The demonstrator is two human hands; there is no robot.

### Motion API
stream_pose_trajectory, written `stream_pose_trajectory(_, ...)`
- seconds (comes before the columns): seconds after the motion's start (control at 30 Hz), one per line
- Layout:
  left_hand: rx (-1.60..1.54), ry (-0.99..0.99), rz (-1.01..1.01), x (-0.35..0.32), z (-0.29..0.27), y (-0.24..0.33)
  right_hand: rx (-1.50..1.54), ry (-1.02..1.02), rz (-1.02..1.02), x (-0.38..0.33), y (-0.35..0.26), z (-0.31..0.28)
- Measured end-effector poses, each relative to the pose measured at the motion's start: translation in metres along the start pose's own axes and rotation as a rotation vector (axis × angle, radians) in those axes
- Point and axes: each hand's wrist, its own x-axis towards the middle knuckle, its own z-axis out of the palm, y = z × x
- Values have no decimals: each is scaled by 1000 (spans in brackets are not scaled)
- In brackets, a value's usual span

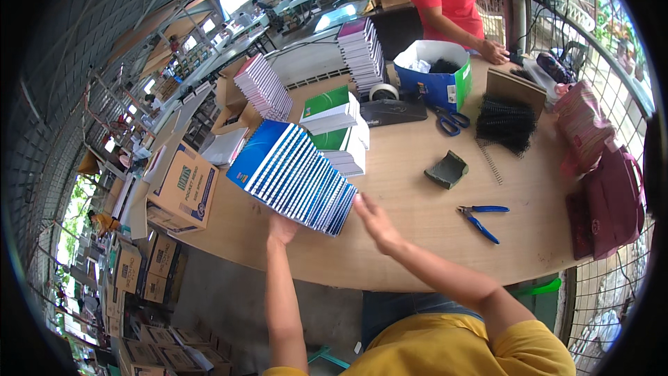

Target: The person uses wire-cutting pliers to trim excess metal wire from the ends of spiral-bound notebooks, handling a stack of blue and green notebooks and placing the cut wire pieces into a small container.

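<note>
A tall, leaning stack of blue spiral notebooks (299,177) stands at the table's near left part, its bound edges facing me. My left hand (282,228) holds the stack low on its near left side; its fingers are mostly hidden behind the notebooks. My right hand (376,223) is open, fingers stretched out, with the fingertips at the stack's right edge; whether they touch it I cannot tell. Just behind the stack lie green-covered pads (327,115) with white pages.
Behind are purple-topped notebooks (360,56), red-topped notebooks (263,87) and a blue-green box (433,73). Scissors (451,122), black coils (506,124), a dark green tray (447,170) and blue pliers (481,221) lie rightward. A carton (182,188) is left. A co-worker in red (445,0) is opposite.
</note>
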Motion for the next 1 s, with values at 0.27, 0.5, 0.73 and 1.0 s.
stream_pose_trajectory(0.27, -77, 315, 18, -63, 73, -52, -4, -214, 108, 46, 3, 27)
stream_pose_trajectory(0.5, -133, 485, 403, -63, 162, -138, 264, -316, 111, 121, -19, 12)
stream_pose_trajectory(0.73, -78, 944, 428, -119, 101, -138, 122, -89, 199, 93, -24, -5)
stream_pose_trajectory(1.0, 363, -44, -151, -33, -53, 1, 214, -54, 92, 19, -11, 26)
